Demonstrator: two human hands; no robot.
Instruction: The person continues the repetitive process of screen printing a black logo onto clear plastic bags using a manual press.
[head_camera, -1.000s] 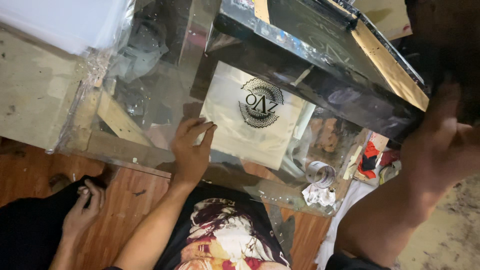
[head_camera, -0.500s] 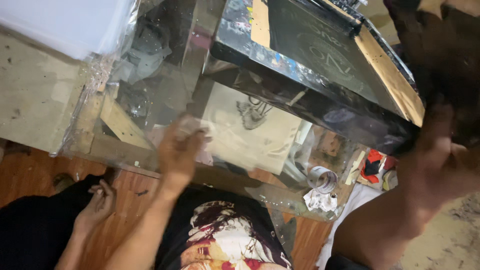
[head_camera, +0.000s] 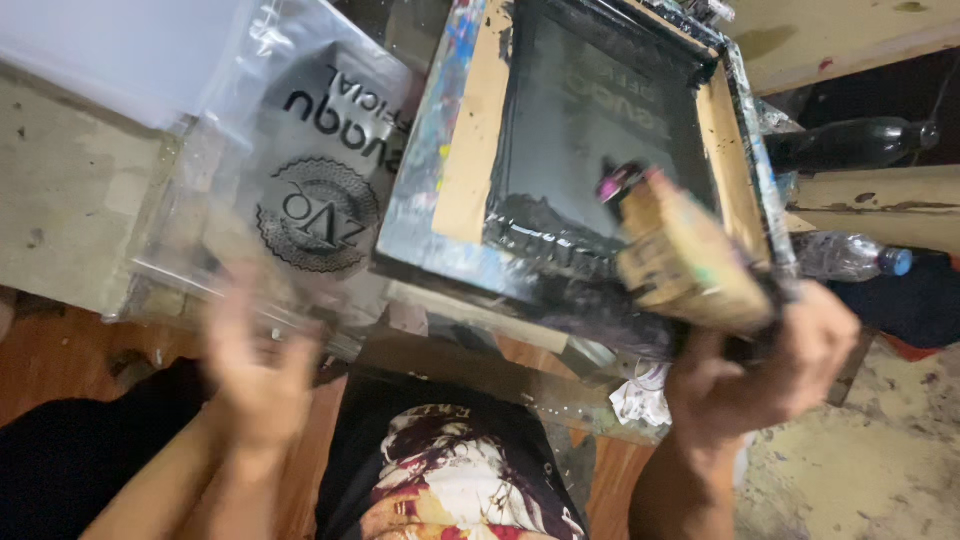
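My right hand (head_camera: 755, 365) grips a wooden-handled squeegee (head_camera: 680, 255) at the near right corner of a black printing screen frame (head_camera: 590, 150), which lies lowered on the bench. My left hand (head_camera: 255, 365) is blurred, with fingers spread, just below a clear plastic bag (head_camera: 300, 170). The bag shows a round black printed design and letters and lies to the left of the frame. Whether the left hand touches the bag is unclear.
A dark bottle (head_camera: 850, 145) and a clear bottle with a blue cap (head_camera: 850, 258) lie at the right. A crumpled rag (head_camera: 640, 400) hangs under the frame. A pale bench top (head_camera: 70, 210) runs along the left, with wooden floor (head_camera: 60, 345) below it.
The screen frame has come down from its raised position. My right hand now holds the squeegee at its near edge. My left hand has pulled back off the printed piece, which now lies left of the frame.
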